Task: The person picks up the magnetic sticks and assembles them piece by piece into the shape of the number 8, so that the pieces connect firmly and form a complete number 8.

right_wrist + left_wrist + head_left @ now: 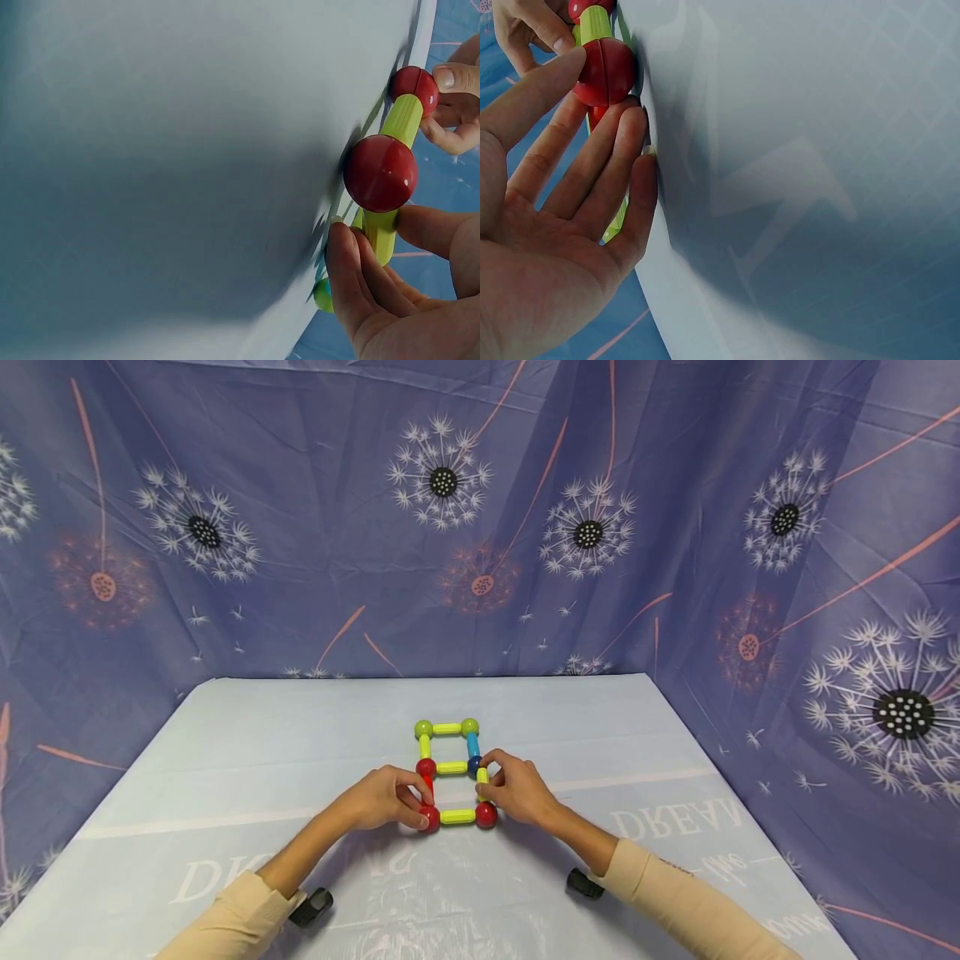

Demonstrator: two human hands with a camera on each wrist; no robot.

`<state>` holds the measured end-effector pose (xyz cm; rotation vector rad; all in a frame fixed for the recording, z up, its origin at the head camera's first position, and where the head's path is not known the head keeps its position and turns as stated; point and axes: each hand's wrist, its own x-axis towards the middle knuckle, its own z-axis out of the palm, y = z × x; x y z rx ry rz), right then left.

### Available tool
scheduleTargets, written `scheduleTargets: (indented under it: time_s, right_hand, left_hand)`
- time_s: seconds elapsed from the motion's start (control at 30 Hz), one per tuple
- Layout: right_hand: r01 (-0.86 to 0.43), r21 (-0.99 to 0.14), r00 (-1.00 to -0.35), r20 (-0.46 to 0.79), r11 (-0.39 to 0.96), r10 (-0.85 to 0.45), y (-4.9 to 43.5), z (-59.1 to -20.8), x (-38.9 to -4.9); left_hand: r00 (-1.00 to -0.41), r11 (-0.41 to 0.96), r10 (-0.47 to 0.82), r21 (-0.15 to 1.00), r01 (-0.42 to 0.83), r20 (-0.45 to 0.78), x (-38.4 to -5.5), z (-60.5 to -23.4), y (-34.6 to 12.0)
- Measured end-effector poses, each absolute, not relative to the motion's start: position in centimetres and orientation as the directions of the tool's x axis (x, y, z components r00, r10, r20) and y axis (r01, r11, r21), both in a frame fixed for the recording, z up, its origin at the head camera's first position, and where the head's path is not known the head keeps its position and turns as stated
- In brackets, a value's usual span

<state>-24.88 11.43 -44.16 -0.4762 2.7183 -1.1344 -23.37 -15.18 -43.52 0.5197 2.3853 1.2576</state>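
On the table lies a frame of coloured rods and balls, two squares in a row. My left hand (384,798) pinches the near-left red ball (430,819), its fingers alongside the red rod (428,788). With thumb and fingers my right hand (522,789) holds the yellow-green rod (482,784) between the dark blue ball (474,766) and the near-right red ball (380,173). Another yellow-green rod (457,817) joins the two near red balls. The far square has two green balls (469,727), a blue rod (473,746) and a middle-left red ball (426,767).
The table (315,718) has a pale cover with printed lettering. A purple curtain (337,527) with dandelion patterns hangs behind it and along its sides. Black wrist devices (311,907) show below both forearms.
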Motion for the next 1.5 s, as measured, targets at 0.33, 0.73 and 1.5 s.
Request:
scheduleTargets:
  time_s: [0.33, 0.73, 1.5]
  right_hand:
    - [-0.258, -0.721, -0.934, 0.015, 0.643, -0.358, 11.39, -44.49, -24.89]
    - [-0.260, -0.708, -0.930, 0.002, 0.656, -0.366, 11.35, -44.45, -24.98]
    - [-0.244, -0.710, -0.929, -0.023, 0.661, -0.368, 11.13, -44.65, -25.31]
  left_hand:
    - [-0.852, 0.520, 0.495, 0.844, 0.136, -0.168, -23.37, -43.57, -15.21]
    - [-0.853, 0.522, 0.496, 0.841, 0.141, -0.164, -23.48, -43.62, -15.25]
    - [-0.851, 0.526, 0.499, 0.838, 0.144, -0.166, -23.36, -43.39, -15.28]
